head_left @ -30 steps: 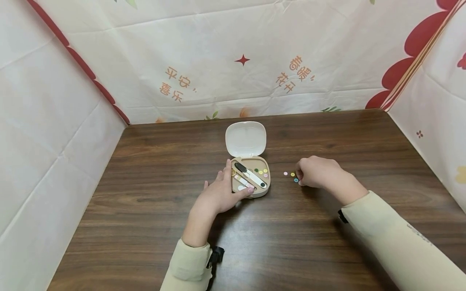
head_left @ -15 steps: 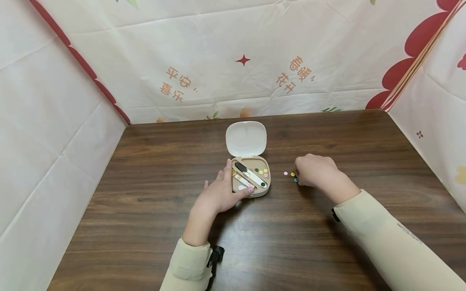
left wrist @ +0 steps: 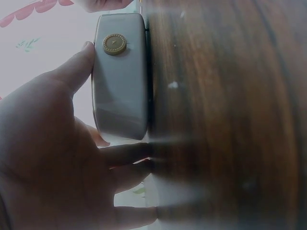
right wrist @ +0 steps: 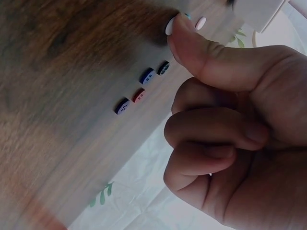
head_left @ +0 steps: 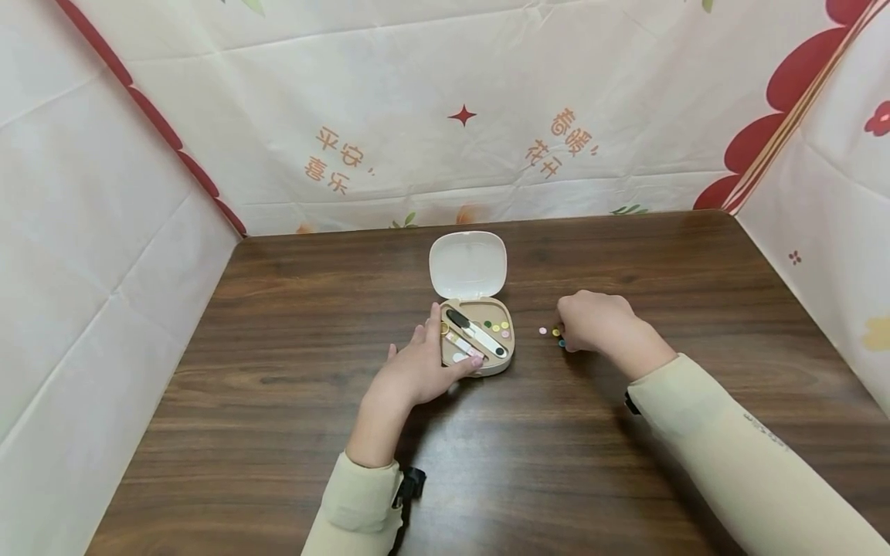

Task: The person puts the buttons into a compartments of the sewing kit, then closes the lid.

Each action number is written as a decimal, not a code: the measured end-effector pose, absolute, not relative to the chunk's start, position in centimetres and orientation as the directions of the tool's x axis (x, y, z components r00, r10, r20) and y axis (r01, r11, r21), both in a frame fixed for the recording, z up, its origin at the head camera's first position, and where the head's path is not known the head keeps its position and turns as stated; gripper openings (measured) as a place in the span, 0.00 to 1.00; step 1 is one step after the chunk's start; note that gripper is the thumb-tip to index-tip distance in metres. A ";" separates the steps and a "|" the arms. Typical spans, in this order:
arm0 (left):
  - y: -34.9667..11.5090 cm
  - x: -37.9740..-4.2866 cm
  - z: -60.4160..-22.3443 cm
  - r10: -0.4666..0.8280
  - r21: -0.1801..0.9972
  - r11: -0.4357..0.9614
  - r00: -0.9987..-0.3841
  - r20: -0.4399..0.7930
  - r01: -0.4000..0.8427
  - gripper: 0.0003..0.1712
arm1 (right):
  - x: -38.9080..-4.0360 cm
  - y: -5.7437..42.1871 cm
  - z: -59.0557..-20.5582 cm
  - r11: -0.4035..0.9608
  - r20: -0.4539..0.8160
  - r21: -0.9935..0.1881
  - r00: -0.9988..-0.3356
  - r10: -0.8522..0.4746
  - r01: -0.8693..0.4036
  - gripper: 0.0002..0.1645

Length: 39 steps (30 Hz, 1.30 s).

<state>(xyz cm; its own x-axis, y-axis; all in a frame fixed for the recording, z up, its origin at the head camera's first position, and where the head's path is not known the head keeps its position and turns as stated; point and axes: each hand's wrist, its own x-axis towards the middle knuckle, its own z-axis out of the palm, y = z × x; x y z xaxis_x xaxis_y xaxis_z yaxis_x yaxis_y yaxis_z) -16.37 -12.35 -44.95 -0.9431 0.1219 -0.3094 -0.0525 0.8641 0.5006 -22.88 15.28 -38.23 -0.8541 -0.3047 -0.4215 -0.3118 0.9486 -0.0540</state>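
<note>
between the left sleeve (head_left: 361, 498) and the right sleeve (head_left: 723, 432), the tabletop (head_left: 480, 463) gives a wide lane toward the case (head_left: 495, 370); its raised lid (head_left: 468, 265) blocks the far side, the left hand (head_left: 413, 372) bars the left. a pink button (head_left: 542, 330) interrupts the gap to the right hand (head_left: 594, 320), which seems to screen more buttons (right wrist: 147, 75).

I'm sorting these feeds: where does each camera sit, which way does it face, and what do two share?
Head: on the head, looking forward and down at the open case; left hand, right hand and sleeves show.
Left wrist: facing the case's wall from that wrist; left hand and part of the right show.
Right wrist: facing buttons on the table from that wrist; right hand shows, fingers curled.
Shared: head and left wrist both show case and left hand.
</note>
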 end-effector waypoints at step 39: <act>-12.4 -16.4 -44.5 0.130 0.511 0.858 -0.942 -0.310 -0.050 0.75 | -23.7 9.7 -37.2 0.869 -0.165 -0.248 -0.865 -0.474 -0.429 0.09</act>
<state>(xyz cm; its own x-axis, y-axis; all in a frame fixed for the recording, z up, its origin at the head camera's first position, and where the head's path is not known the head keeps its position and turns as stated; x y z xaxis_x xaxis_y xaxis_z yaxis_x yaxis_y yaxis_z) -16.39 -12.36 -44.51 -0.9418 0.1297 -0.3102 -0.0502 0.8581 0.5111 -23.66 9.72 -37.21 -0.8649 -0.4741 -0.1649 -0.4289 0.8687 -0.2479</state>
